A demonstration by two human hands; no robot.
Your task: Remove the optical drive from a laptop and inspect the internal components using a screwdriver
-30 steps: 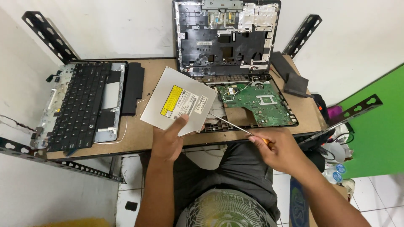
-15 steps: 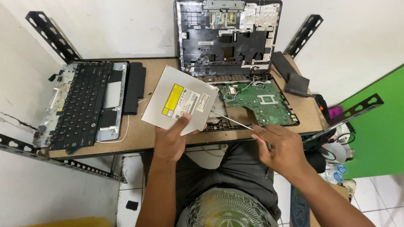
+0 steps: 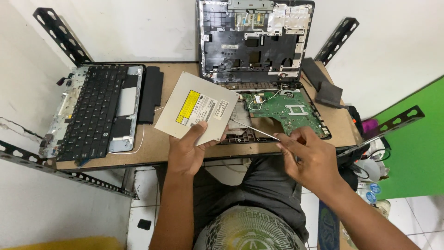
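Little has shifted since the earlier frames: the left hand [image 3: 187,150] has kept the grey optical drive [image 3: 198,108] lifted and tilted above the bench [image 3: 152,144], thumb on its face, while the right hand [image 3: 310,157] has drawn the thin screwdriver [image 3: 255,129] slightly back, its tip pointing toward ten o'clock at the drive's near corner. Both grips are clenched, left grasping the drive, right pinching the tool. At one o'clock lies the green motherboard [image 3: 282,109]; at nine o'clock, the detached keyboard [image 3: 90,115].
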